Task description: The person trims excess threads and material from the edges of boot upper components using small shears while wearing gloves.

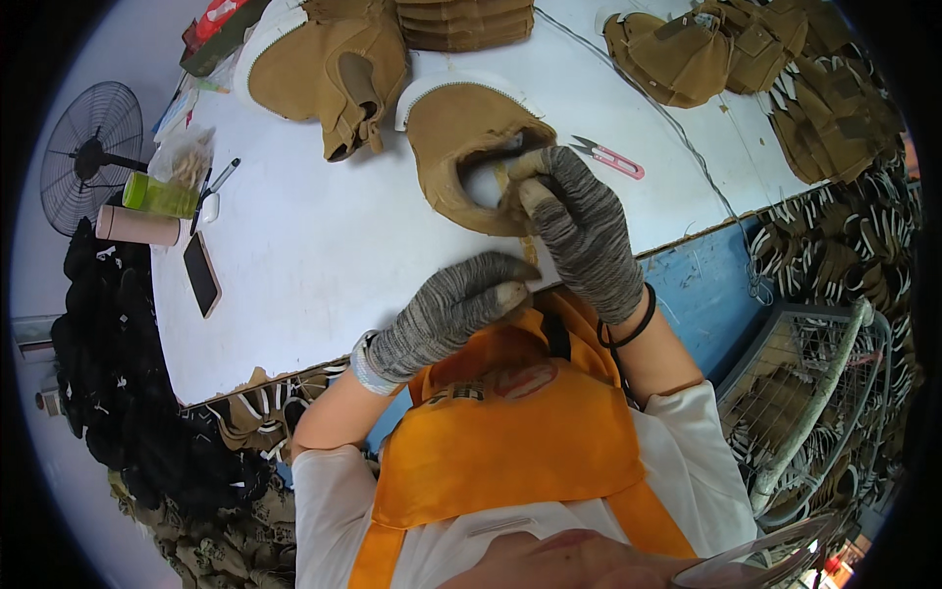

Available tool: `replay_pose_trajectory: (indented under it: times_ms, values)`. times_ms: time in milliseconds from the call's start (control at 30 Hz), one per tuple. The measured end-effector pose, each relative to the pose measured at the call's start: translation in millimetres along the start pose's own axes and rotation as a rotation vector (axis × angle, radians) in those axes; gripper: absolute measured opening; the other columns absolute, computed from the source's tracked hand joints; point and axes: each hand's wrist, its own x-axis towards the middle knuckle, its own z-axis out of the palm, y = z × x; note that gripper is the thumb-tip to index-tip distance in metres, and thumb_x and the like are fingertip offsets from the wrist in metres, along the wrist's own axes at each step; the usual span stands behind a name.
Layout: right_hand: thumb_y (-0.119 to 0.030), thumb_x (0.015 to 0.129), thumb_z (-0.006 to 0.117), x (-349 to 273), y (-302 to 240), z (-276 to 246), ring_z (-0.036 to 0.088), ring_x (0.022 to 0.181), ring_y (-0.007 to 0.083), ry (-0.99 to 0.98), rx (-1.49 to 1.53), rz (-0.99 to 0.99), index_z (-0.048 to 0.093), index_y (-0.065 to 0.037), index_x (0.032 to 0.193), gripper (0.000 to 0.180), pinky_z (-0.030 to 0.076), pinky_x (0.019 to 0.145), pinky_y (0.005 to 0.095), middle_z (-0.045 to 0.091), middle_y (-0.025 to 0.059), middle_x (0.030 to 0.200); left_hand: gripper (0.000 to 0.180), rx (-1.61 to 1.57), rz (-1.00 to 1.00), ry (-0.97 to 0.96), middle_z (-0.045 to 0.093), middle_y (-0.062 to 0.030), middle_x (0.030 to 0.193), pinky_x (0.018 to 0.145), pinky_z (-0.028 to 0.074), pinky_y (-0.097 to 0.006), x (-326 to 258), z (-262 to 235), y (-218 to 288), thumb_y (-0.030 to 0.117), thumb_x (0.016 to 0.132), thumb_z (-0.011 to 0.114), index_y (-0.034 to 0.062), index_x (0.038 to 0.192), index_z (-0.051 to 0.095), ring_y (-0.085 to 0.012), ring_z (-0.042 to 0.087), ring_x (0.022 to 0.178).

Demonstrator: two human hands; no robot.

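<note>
A brown shoe upper [437, 133] with a white toothed edging lies on the white table in front of me, its opening toward me. My right hand [589, 231], in a grey knit glove with bare-looking fingertips, is closed at the right rim of that opening, pinching the upper's edge. Lower and to the left, my left hand [446, 314], gloved alike, hovers by the table's near edge. Its thumb and fingers are pressed together; whatever lies between them is too small to make out. Pink-handled thread snips [608, 157] rest on the table beyond my right hand.
Another brown upper [329, 79] and a stack of uppers [466, 22] stand at the back. More bundles [672, 54] sit back right, past a grey cable [677, 123]. At left are a phone [202, 275], tumbler [137, 226] and fan [90, 157]. A wire cart [805, 393] stands right.
</note>
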Motion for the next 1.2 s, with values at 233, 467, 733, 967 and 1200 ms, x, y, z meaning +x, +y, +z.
replay_pose_trajectory:
  times_ms: [233, 467, 733, 967, 1200]
  values:
    - [-0.015, 0.093, 0.053, -22.6, 16.5, -9.6, 0.055, 0.094, 0.0137, -0.087, 0.311, 0.094, 0.049, -0.005, 0.118, 0.027, 0.046, 0.083, 0.0271, 0.057, 0.0058, 0.104, 0.038, -0.223, 0.016, 0.218, 0.062, -0.0089, 0.100, 0.086, 0.047, -0.028, 10.8, 17.7, -6.2, 0.030, 0.094, 0.054, 0.0006, 0.117, 0.054, -0.0159, 0.059, 0.096]
    - [-0.016, 0.092, 0.055, -22.9, 20.7, -11.7, 0.054, 0.091, 0.0118, 0.014, 0.351, 0.031, 0.048, -0.005, 0.118, 0.029, 0.046, 0.083, 0.0260, 0.057, 0.0052, 0.103, 0.035, -0.446, -0.006, 0.358, 0.061, -0.0087, 0.103, 0.091, 0.046, -0.029, 10.0, 20.9, -26.5, 0.025, 0.092, 0.057, 0.0012, 0.118, 0.054, -0.0180, 0.058, 0.101]
    - [-0.017, 0.088, 0.055, 0.6, 13.7, -54.0, 0.055, 0.083, 0.0136, 0.009, 0.907, 0.146, 0.052, 0.000, 0.115, 0.032, 0.046, 0.078, 0.0242, 0.059, 0.0062, 0.093, 0.076, -0.431, 0.318, 0.381, 0.044, -0.0134, 0.134, 0.107, 0.032, -0.040, 26.9, 7.2, -1.6, 0.056, 0.082, 0.058, 0.0045, 0.134, 0.038, -0.0263, 0.041, 0.126]
    - [-0.023, 0.092, 0.053, 11.3, 6.4, -55.4, 0.053, 0.073, 0.0138, 0.061, 1.034, 0.118, 0.052, -0.001, 0.116, 0.032, 0.045, 0.072, 0.0287, 0.057, 0.0046, 0.087, 0.061, -0.644, 0.349, 0.273, 0.040, -0.0141, 0.138, 0.107, 0.034, -0.041, 49.2, 2.8, 36.7, 0.047, 0.094, 0.043, 0.0022, 0.135, 0.035, -0.0265, 0.039, 0.127]
    - [-0.023, 0.091, 0.056, -11.0, 8.3, -66.7, 0.056, 0.080, 0.0163, 0.246, 0.773, 0.139, 0.053, 0.002, 0.113, 0.034, 0.048, 0.075, 0.0289, 0.059, 0.0091, 0.094, 0.047, -1.134, 0.482, -0.044, 0.042, -0.0118, 0.138, 0.108, 0.034, -0.039, 65.5, 0.0, 61.5, 0.035, 0.098, 0.040, 0.0059, 0.136, 0.036, -0.0235, 0.040, 0.127]
